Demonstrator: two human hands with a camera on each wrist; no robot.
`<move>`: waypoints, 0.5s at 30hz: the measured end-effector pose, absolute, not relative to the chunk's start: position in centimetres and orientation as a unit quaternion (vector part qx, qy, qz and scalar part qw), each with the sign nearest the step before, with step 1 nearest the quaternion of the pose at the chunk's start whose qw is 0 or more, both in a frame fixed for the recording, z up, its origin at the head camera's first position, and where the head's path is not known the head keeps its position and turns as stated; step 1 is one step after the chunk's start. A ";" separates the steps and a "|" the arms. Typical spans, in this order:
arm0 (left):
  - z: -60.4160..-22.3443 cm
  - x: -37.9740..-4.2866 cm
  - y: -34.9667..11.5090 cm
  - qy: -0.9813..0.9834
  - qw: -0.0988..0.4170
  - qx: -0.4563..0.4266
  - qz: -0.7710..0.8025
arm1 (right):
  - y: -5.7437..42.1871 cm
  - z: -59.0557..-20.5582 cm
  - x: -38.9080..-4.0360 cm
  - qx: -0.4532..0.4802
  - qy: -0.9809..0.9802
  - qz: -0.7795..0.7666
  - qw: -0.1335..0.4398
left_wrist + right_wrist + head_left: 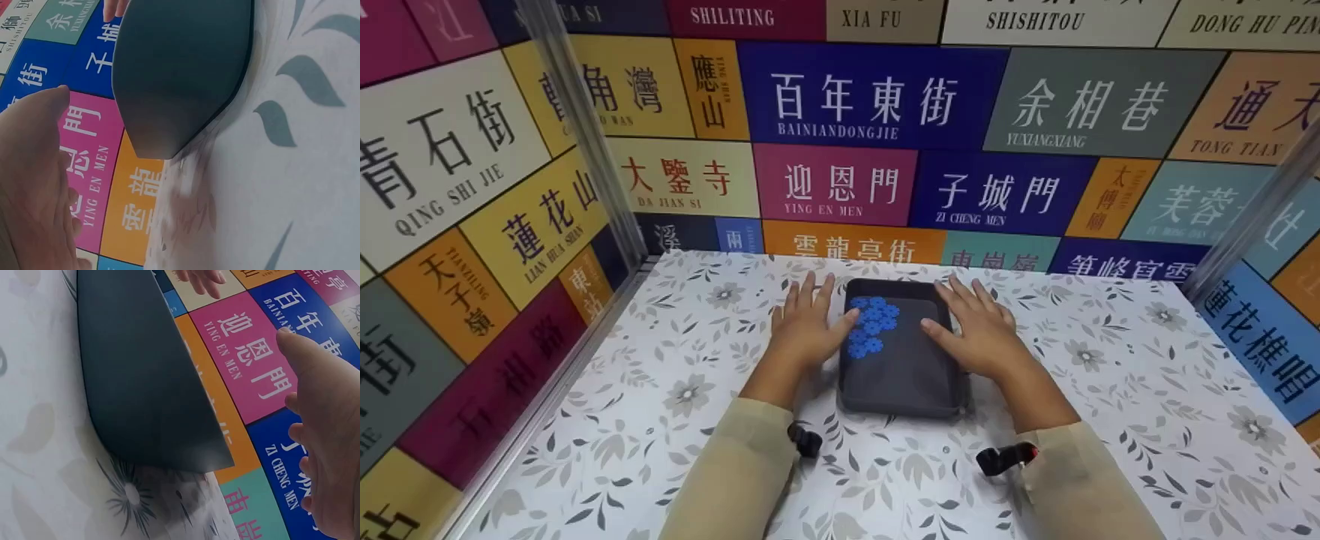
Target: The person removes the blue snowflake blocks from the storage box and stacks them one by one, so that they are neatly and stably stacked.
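Observation:
A dark grey rectangular tray (901,382) lies on the table, and several blue flower-shaped pieces (876,319) cluster on the left of its floor. Beside its left wall is my left hand (807,324), fingers spread and thumb reaching over the rim in the head view. My right hand (981,330) is at the right wall, fingers likewise extended, thumb above the tray's inside. Both wrist views catch the tray's outer wall (180,79) from low down, with the left hand (31,169) and right hand (329,422) held off to one side of it.
The table (690,394) has a white covering printed with grey flowers and leaves. Panels of coloured street-name signs (840,184) rise behind and at both sides. Small black devices (1006,457) sit at both sleeve cuffs.

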State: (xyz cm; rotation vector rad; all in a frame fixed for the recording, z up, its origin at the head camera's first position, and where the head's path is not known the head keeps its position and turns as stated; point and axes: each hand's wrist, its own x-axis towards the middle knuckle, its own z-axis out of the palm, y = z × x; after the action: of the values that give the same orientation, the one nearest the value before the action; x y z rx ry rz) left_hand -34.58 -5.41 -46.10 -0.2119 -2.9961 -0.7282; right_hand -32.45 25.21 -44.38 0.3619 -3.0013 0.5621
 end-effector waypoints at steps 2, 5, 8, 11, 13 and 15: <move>-46.3 -34.7 -5.4 -0.962 0.023 -0.073 -0.263 | 24.9 -44.3 -32.3 0.123 -0.971 0.203 0.033; -46.5 -34.8 -5.4 -0.947 0.016 -0.079 -0.312 | 24.5 -44.2 -32.3 0.133 -0.963 0.230 0.038; -46.7 -34.8 -5.5 -0.936 0.008 -0.087 -0.342 | 24.0 -44.1 -32.5 0.143 -0.954 0.262 0.032; -46.8 -34.8 -5.5 -0.933 -0.004 -0.093 -0.347 | 23.6 -44.0 -33.0 0.147 -0.942 0.302 0.019; -46.8 -34.8 -5.5 -0.932 -0.013 -0.095 -0.350 | 23.2 -43.9 -33.4 0.143 -0.934 0.327 0.010; -46.8 -34.8 -5.5 -0.930 -0.023 -0.095 -0.355 | 23.0 -43.8 -33.8 0.140 -0.929 0.342 0.007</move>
State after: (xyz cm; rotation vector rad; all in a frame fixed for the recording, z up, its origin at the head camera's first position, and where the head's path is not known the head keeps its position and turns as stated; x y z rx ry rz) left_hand -34.76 -5.53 -46.79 -0.3020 -2.9657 -1.1315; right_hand -33.81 22.95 -43.81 0.4389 -2.9062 1.0713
